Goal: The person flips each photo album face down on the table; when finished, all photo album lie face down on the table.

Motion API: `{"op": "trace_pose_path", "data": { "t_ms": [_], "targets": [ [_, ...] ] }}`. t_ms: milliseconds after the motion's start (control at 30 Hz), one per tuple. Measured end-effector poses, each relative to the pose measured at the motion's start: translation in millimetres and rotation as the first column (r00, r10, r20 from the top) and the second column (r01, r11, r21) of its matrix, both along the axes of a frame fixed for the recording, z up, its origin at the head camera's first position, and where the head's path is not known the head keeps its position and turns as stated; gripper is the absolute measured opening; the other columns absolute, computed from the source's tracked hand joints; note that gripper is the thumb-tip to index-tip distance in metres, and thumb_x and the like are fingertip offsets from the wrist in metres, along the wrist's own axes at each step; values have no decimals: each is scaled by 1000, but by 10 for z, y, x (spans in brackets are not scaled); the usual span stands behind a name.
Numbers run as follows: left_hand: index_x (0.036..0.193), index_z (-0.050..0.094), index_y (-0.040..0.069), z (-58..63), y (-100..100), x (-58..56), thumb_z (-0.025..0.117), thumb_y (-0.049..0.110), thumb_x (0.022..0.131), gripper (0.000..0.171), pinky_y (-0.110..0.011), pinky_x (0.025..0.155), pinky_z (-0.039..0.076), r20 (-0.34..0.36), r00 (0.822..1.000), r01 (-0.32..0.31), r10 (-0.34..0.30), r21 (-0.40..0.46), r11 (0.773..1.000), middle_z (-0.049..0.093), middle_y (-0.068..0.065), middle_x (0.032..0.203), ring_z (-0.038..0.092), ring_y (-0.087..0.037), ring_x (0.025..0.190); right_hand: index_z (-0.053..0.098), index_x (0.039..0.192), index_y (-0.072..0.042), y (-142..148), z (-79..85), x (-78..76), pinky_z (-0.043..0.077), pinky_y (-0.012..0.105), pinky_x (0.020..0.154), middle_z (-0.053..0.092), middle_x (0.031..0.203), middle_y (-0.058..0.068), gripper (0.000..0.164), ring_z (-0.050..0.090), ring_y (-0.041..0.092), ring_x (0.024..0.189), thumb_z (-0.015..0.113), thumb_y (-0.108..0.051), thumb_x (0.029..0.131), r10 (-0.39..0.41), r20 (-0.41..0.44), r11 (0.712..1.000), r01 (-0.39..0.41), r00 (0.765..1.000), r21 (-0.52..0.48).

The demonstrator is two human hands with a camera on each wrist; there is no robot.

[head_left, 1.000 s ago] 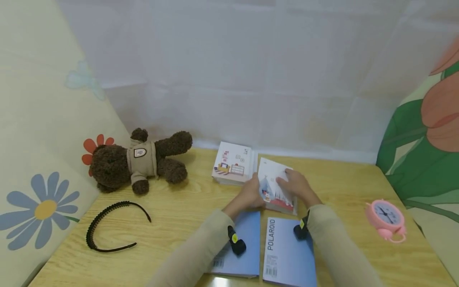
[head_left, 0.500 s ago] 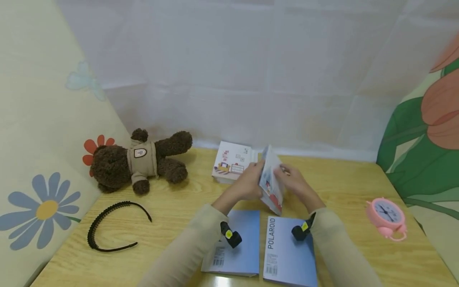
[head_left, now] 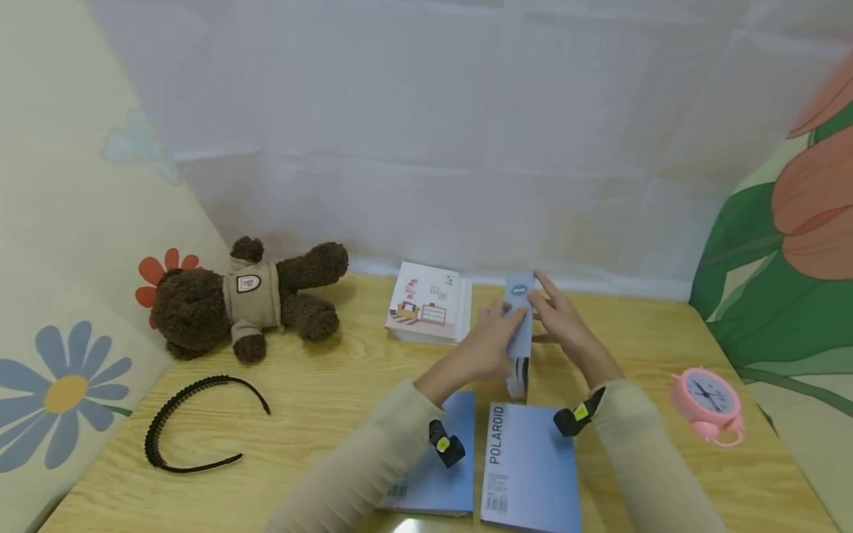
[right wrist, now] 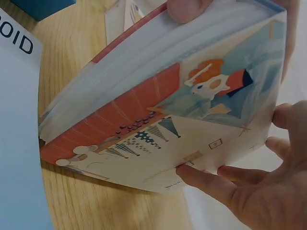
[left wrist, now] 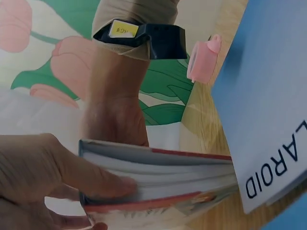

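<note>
A thick photo album [head_left: 520, 280] with a pale blue spine stands on edge near the middle of the table, spine upward in the head view. My left hand [head_left: 483, 346] grips it, thumb against the page edges and other fingers at its cover, as the left wrist view shows. My right hand [head_left: 565, 326] has its fingers extended along the album's right side. In the right wrist view, right fingertips [right wrist: 184, 171] touch the illustrated cover [right wrist: 158, 136], which shows a tent, a cartoon figure and a red border.
Two blue POLAROID albums [head_left: 531, 474] lie just in front. White illustrated albums [head_left: 424, 300] are stacked at the back, left of the hands. A brown teddy bear [head_left: 256, 300] and black headband [head_left: 153, 422] lie left; a pink alarm clock [head_left: 708, 400] is at right.
The album has turned from lying tilted with its picture cover showing to standing on edge, spine up. My right hand has changed from gripping its edge to touching its side with extended fingers.
</note>
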State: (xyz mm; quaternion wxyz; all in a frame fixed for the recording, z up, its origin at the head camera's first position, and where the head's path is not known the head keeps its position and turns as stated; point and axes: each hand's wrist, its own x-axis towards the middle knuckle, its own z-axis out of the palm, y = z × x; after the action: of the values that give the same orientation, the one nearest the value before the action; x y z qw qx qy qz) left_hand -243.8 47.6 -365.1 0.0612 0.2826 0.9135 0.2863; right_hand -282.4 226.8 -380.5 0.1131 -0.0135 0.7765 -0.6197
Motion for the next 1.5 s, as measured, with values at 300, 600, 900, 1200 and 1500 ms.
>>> {"op": "trace_pose_path", "data": {
  "t_ms": [300, 600, 900, 1200, 1500],
  "targets": [
    [158, 21, 10, -493, -295, -116, 90, 19, 70, 112, -50, 109, 38, 277, 959, -9, -57, 232, 973, 37, -14, 154, 43, -34, 135, 13, 161, -32, -44, -103, 23, 50, 58, 92, 28, 155, 28, 62, 36, 47, 137, 42, -34, 106, -82, 24, 997, 82, 996, -8],
    [155, 29, 26, -660, -171, -190, 90, 16, 70, 105, -46, 111, 35, 308, 928, 90, -209, 360, 929, 51, -1, 143, 48, -22, 129, 15, 161, -31, -54, -108, 16, 52, 55, 90, 32, 153, 27, 61, 40, 46, 134, 41, -31, 105, -105, 23, 994, 106, 994, -25],
    [158, 19, 4, -610, -188, -204, 89, 12, 69, 114, -39, 104, 44, 196, 975, 75, -104, 150, 986, 53, -17, 139, 55, -24, 117, 18, 160, -18, 23, -187, 31, 41, 44, 107, 30, 158, 19, 55, 39, 33, 136, 31, -19, 107, -176, -46, 984, 176, 983, -13],
    [155, 35, 17, -657, -68, -188, 89, 26, 69, 102, -36, 89, 48, 107, 994, 1, 18, -175, 985, 58, -11, 128, 54, -20, 99, 23, 154, 6, 119, -302, 80, 27, 54, 114, 29, 154, 31, 70, 30, 46, 140, 54, -26, 99, -143, -46, 891, 148, 989, 429],
    [133, 61, 17, -557, 78, -140, 88, 37, 69, 72, -40, 85, 49, -112, 991, 11, -71, -466, 885, 60, -6, 104, 53, -23, 93, 23, 152, 9, 222, -354, 132, 25, 59, 113, 30, 152, 33, 73, 30, 50, 139, 58, -21, 97, 18, 50, 799, -44, 999, 600]
  ]
}}
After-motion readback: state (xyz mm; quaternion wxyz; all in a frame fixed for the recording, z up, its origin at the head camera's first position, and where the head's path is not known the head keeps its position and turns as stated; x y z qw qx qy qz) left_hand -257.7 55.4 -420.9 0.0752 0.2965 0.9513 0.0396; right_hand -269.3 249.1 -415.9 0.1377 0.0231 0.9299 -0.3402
